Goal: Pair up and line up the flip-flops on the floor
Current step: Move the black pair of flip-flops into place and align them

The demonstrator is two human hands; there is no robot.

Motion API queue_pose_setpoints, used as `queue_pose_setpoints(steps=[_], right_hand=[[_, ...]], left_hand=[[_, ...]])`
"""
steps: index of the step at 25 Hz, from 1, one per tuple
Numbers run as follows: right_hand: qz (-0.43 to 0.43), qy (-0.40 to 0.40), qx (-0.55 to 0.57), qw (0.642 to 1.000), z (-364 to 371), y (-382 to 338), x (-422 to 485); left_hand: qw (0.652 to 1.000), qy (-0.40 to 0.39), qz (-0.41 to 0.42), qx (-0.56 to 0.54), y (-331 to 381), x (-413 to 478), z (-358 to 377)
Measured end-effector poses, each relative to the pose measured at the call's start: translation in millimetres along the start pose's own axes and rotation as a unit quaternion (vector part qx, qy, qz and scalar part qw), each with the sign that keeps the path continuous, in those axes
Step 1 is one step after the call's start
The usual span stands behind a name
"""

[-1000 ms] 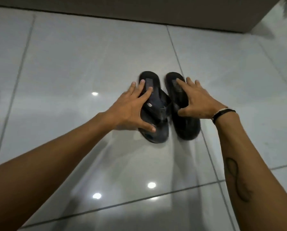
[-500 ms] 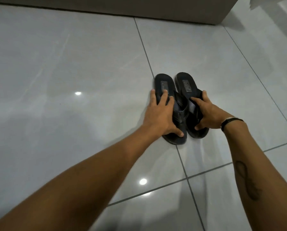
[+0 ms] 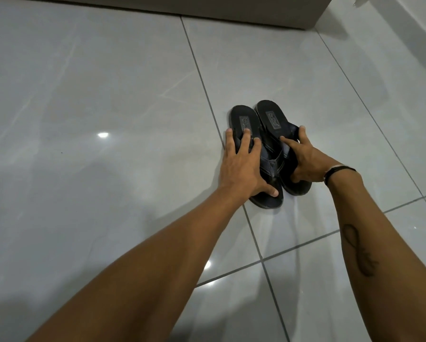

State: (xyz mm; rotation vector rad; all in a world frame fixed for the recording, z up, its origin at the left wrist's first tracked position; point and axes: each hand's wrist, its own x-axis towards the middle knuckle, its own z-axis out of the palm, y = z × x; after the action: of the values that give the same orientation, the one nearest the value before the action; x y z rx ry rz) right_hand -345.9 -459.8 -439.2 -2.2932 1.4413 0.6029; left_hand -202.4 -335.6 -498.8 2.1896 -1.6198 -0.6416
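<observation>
Aligning the pair right of frame centre on the floor: left grip spread flat on left flip-flop, right grip clamped on right flip-flop; next probably level the heels.

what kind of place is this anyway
Likely an indoor room in a home: glossy grey floor tiles with grout lines, what looks like a wall at the far edge, and black flip-flops on the floor.
</observation>
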Motion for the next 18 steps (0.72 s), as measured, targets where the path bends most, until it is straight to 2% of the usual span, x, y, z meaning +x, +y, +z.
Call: queue_pose_setpoints(steps=[10,12,13,15,17,18], right_hand=[[-0.003,-0.003,0.0,1.0,1,-1,-2],[-0.026,0.01,0.038,0.999,-5,-2,-11],[-0.026,0.044,0.076,0.996,-10,-1,-20],[0.003,0.179,0.142,0.974,-20,-3,-48],[0.015,0.295,0.209,0.932,-27,-22,-88],[0.012,0.309,0.246,0.919,-30,-41,-111]], left_hand=[[1.0,0.011,0.004,0.02,0,7,9],[0.999,0.028,0.018,0.013,0,2,-4],[0.999,0.043,0.027,-0.011,1,-4,-11],[0.994,0.083,0.036,-0.059,9,-27,-30],[0.99,0.101,0.001,-0.103,22,-70,-54],[0.987,0.102,-0.03,-0.122,27,-98,-71]])
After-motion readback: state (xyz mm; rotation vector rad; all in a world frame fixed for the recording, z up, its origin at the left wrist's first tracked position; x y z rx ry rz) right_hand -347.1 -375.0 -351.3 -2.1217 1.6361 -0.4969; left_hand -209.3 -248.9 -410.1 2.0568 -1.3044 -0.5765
